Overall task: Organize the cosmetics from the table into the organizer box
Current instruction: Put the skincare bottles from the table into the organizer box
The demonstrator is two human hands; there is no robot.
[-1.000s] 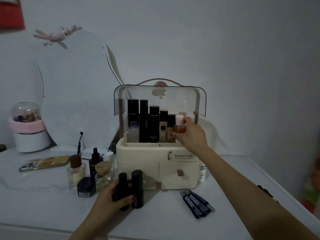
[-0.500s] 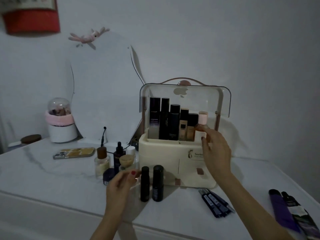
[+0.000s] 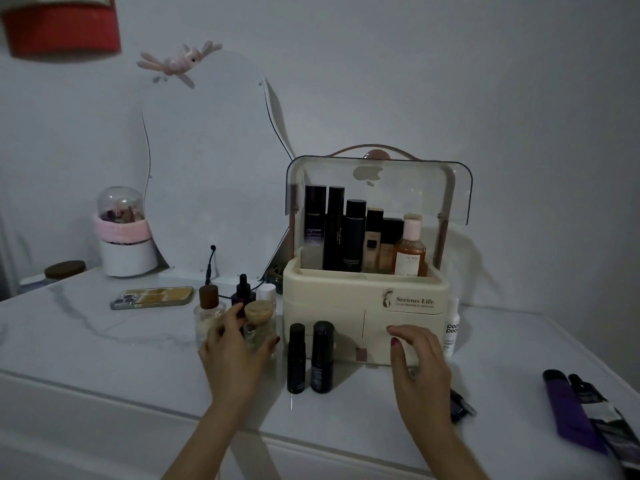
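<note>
1. At the far left a white cylindrical holder with a pink band and a clear dome (image 3: 125, 237) stands on the white marble-look table (image 3: 86, 344), near a tall curvy frameless mirror (image 3: 207, 161) leaning on the wall.
2. A phone in a yellowish case (image 3: 152, 297) lies flat in front of the mirror.
3. A clear glass bottle with a brown wooden cap (image 3: 209, 313), a dark dropper bottle (image 3: 243, 292) and a small white-capped jar (image 3: 267, 293) stand clustered left of the box.
4. The left hand (image 3: 235, 355) reaches into this cluster, fingers and thumb curled round a clear glass perfume bottle with a rounded tan cap (image 3: 259, 325), which stands on the table.
5. Two short black cylindrical bottles (image 3: 310, 356) stand upright side by side, just in front of the box's left corner.
6. The cream plastic organizer box with a raised clear lid (image 3: 367, 306) holds a row of dark bottles, foundation bottles and, at its right end, an amber bottle with a pink cap (image 3: 410, 251).
7. The right hand (image 3: 420, 372) hovers before the box's drawer front, fingers relaxed, gripping nothing.
8. A small white tube (image 3: 452, 327) stands just beside the box's right wall.
9. A purple tube and a dark packet (image 3: 588, 417) lie at the table's right edge.
</note>
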